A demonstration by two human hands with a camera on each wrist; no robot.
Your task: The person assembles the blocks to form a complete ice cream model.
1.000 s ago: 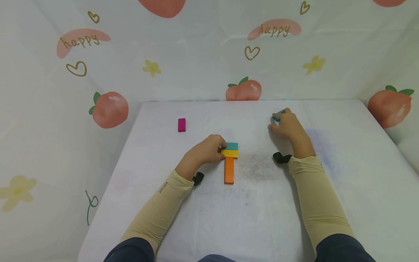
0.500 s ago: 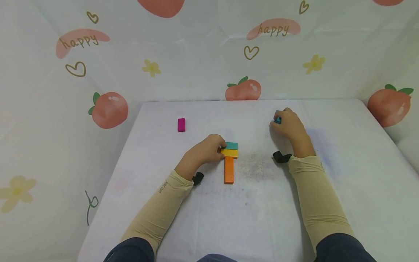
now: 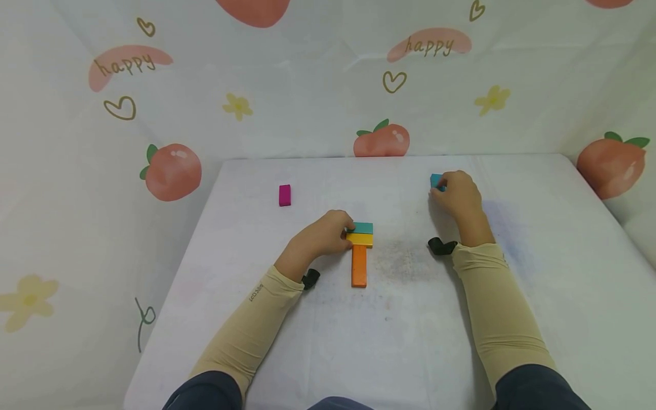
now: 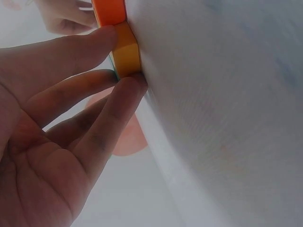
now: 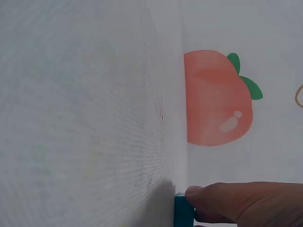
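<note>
Near the middle of the table, a teal block (image 3: 363, 228) lies flush against a yellow block (image 3: 361, 240). An orange block (image 3: 359, 266) runs lengthwise toward the person from the yellow one. My left hand (image 3: 328, 233) pinches the left ends of the teal and yellow blocks. In the left wrist view, the thumb and fingertips press on the yellow block (image 4: 127, 54), beside the orange block (image 4: 110, 12). At the far right, my right hand (image 3: 460, 196) holds a blue block (image 3: 437, 180) by its right side; its thumb touches the blue block (image 5: 183, 212) in the right wrist view.
A magenta block (image 3: 285, 195) lies alone at the far left of the white table (image 3: 307, 341). Behind the table hangs a white cloth (image 3: 307, 74) printed with peaches, hearts and flowers.
The blue block has turned in my right hand from a slant to nearly straight, and that hand has shifted slightly right. My left hand and the three joined blocks stay put.
</note>
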